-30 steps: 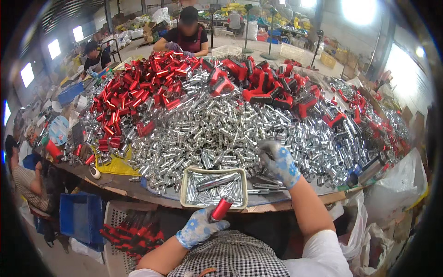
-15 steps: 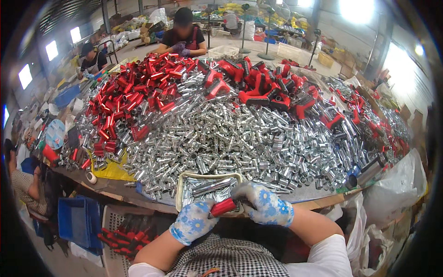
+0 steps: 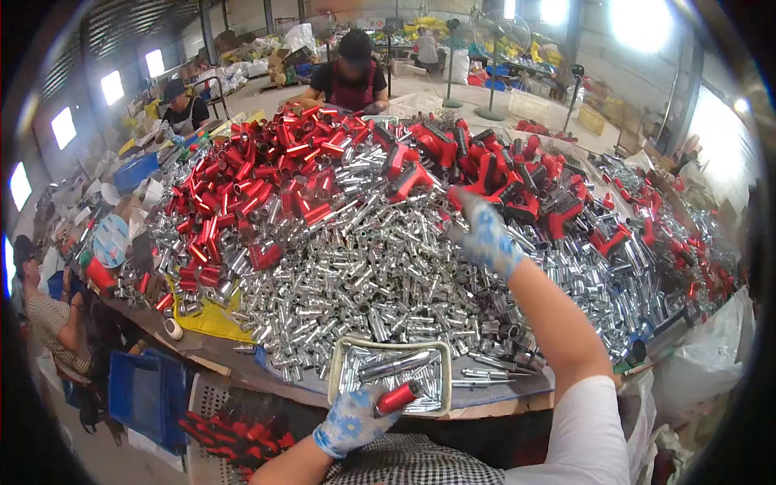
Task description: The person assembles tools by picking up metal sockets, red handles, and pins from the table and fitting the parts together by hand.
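My left hand (image 3: 349, 422), in a white glove with blue flowers, is closed round a red metal tube (image 3: 398, 398) at the front edge of the table. Just beyond it stands a cream plastic tray (image 3: 334, 376) with thin silver rods and a thicker silver tube (image 3: 398, 364) in it. My right arm is stretched far across the table. The gloved right hand (image 3: 490, 238) is above the silver parts, its fingertips at the near side of a pile of red and black pistol-shaped handles (image 3: 503, 182). Its thumb and fingers are apart, slightly blurred, with nothing visible between them.
Loose silver sockets and tubes (image 3: 364, 279) cover the table's middle. Red tubes (image 3: 242, 174) are heaped far left. A blue crate (image 3: 145, 396) and a basket of red and black parts (image 3: 234, 428) are at lower left. A co-worker (image 3: 352, 77) sits opposite.
My right hand has left the red tube and reached forward to the handles. My left hand keeps the tube, now beside the tray's near edge. The view has shifted.
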